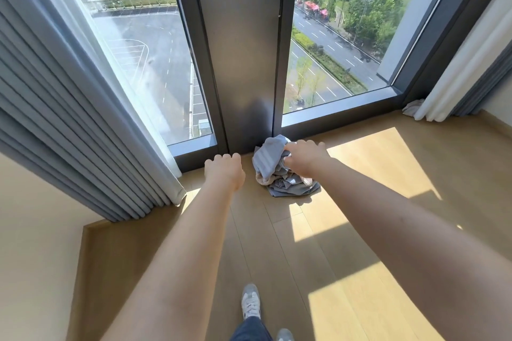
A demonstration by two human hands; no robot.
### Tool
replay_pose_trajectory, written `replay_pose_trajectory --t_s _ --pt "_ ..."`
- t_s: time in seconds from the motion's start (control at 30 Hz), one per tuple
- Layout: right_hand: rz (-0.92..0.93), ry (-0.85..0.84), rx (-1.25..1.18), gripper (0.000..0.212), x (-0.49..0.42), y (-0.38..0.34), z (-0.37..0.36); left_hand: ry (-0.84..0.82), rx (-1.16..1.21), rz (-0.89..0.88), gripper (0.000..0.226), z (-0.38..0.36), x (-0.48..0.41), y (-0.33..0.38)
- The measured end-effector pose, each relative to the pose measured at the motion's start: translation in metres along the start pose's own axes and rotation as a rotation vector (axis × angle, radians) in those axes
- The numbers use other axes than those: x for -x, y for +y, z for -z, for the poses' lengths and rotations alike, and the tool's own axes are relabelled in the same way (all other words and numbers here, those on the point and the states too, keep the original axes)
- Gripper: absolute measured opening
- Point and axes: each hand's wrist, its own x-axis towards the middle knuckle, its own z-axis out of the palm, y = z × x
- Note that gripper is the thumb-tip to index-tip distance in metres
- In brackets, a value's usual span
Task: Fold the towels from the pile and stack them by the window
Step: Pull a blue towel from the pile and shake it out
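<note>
Nothing folded or stacked yet: your right hand (pixel 304 159) grips a grey towel (pixel 267 158) atop the crumpled pile (pixel 291 188) on the floor (pixel 249 243) against the window frame (pixel 241 63), while your left hand (pixel 224 171) hovers beside it, fingers loosely curled, apparently empty.

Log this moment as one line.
right hand: grips grey-blue towel atop pile | left hand: holds nothing, left of pile | pile: crumpled, on floor by window

One wide-angle view from the person's head, at standing height, faces forward and steeply down towards the dark window pillar (pixel 241 63). The wooden floor (pixel 277 243) spreads out below the pillar. A shoe (pixel 250 302) sits near the bottom edge, almost under the lens.
</note>
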Motion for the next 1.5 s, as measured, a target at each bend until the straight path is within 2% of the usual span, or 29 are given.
replay_pose_trajectory --t_s 0.43,0.57,0.87,1.1,1.2,1.37,1.5 --pt "-0.038 -0.010 -0.024 0.033 -0.108 -0.018 0.000 0.110 0.032 -0.097 0.021 0.011 -0.105 -0.029" --pt "-0.020 -0.018 -0.027 0.031 -0.130 -0.023 -0.009 0.154 0.033 -0.072 0.021 0.001 -0.126 -0.034" --pt "0.058 0.103 -0.035 0.035 -0.169 -0.014 -0.042 0.218 0.047 -0.040 0.025 -0.046 -0.152 -0.029" --pt "0.157 0.214 -0.035 0.040 -0.222 0.002 -0.127 0.288 0.078 0.029 0.034 -0.134 -0.198 -0.015" --pt "0.194 0.238 -0.028 0.043 -0.251 0.013 -0.179 0.388 0.143 0.004 0.027 -0.180 -0.230 -0.005" --pt "0.204 0.303 -0.048 0.046 -0.298 0.037 -0.272 0.543 0.089 -0.043 0.032 -0.275 -0.290 0.012" --pt "0.199 0.364 -0.027 0.047 -0.334 0.050 -0.346 0.539 0.094 -0.047 0.033 -0.354 -0.326 0.025"
